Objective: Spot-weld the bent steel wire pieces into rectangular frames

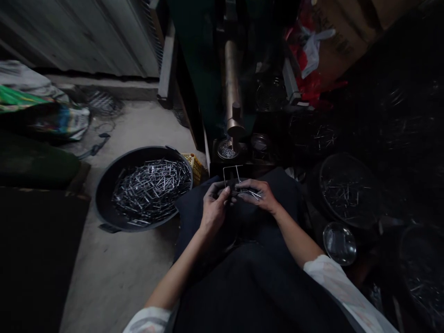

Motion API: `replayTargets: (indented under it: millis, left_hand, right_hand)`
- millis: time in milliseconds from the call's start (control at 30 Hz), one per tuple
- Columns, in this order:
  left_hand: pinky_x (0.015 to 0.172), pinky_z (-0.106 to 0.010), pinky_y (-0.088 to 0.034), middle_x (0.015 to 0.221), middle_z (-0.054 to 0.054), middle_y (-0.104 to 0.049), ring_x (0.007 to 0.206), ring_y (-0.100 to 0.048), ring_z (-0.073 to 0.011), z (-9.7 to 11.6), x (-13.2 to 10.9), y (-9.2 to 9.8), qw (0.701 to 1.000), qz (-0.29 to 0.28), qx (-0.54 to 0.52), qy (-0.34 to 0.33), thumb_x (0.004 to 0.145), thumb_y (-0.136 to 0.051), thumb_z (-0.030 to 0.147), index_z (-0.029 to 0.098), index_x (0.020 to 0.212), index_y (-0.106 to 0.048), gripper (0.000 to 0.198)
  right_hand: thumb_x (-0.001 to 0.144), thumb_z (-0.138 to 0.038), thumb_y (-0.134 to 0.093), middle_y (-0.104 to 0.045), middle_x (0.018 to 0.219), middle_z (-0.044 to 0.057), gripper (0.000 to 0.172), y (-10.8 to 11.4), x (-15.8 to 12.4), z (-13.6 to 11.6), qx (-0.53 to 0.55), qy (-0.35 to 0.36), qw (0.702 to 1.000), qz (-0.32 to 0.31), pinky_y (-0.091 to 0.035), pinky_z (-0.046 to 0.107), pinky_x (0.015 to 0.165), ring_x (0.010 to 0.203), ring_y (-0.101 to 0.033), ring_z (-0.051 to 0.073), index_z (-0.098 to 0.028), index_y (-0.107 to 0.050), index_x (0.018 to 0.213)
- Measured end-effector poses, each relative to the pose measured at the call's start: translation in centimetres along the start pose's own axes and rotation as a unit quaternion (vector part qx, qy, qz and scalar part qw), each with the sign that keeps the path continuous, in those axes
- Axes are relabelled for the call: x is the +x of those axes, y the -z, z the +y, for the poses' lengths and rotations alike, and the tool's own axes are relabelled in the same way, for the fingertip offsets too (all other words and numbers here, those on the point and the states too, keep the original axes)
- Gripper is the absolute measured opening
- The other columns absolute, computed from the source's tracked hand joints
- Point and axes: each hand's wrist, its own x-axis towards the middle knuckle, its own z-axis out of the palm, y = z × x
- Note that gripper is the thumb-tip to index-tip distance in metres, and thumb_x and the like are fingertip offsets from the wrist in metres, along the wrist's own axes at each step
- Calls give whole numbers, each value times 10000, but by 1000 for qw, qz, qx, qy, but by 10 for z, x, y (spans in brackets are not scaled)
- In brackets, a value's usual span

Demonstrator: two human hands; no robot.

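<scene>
We look through one camera only, which is worn on the head of the seated person, so the view comes from above the person's own chest and faces forward and down. The left hand (pixel 213 208) and the right hand (pixel 258 196) stand near the middle of the frame, quite close to the camera, with the wire pieces (pixel 248 192) between them. The black tub (pixel 138 150) lies lower at the left side, and the metal column (pixel 231 78) of a machine stands farther away, toward the top.
</scene>
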Motion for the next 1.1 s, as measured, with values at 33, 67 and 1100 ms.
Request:
replayTargets:
  millis: [33, 67, 1100]
  left_hand:
    - [541, -179, -508, 738, 7, -679, 556, -628, -91, 0, 0, 0, 1000, -1, -1, 0, 785, -822, 350, 175, 1077, -626, 392]
    - [540, -179, -507, 736, 7, -678, 553, -626, -90, -1, 0, 0, 1000, -2, -3, 0, 785, -822, 348, 174, 1072, -627, 388]
    - [566, -187, -493, 731, 11, -674, 557, -614, -87, 15, 19, -14, 999, -7, -10, -29, 770, -823, 388, 180, 1046, -615, 403]
  right_hand:
    - [885, -357, -759, -762, 1069, 51, 298, 0, 0, 0, 4, -1, 1000, 2, -547, 313, 886, 978, -725, 200, -243, -740, 1160]
    - [883, -358, -760, -765, 1062, 50, 295, 0, 0, 0, 9, -3, 1000, 6, -547, 312, 882, 969, -727, 199, -241, -743, 1153]
    - [891, -380, -758, -776, 1070, 64, 267, 15, 30, -10, 1, -4, 1000, -2, -567, 333, 906, 993, -736, 213, -229, -769, 1110]
